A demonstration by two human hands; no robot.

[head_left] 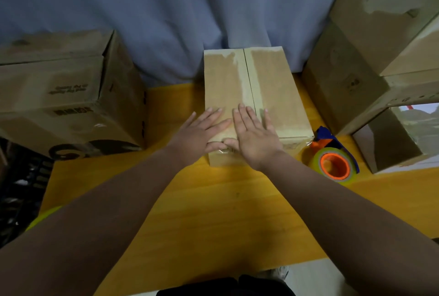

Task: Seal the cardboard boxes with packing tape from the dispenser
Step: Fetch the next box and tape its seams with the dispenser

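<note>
Your left forearm (107,212) and right forearm (344,212) were bare along all the length that showed, up to the wrists. Your left grip (202,129) and right grip (255,134) were bare as well, the nails cut short. At the bottom edge you wore black clothing (225,287); its cut could not be told.

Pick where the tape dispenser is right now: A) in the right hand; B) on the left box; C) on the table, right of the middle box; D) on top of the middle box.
C: the tape dispenser lies on the table beside the middle box, while the left hand and right hand rest flat on its top.
</note>
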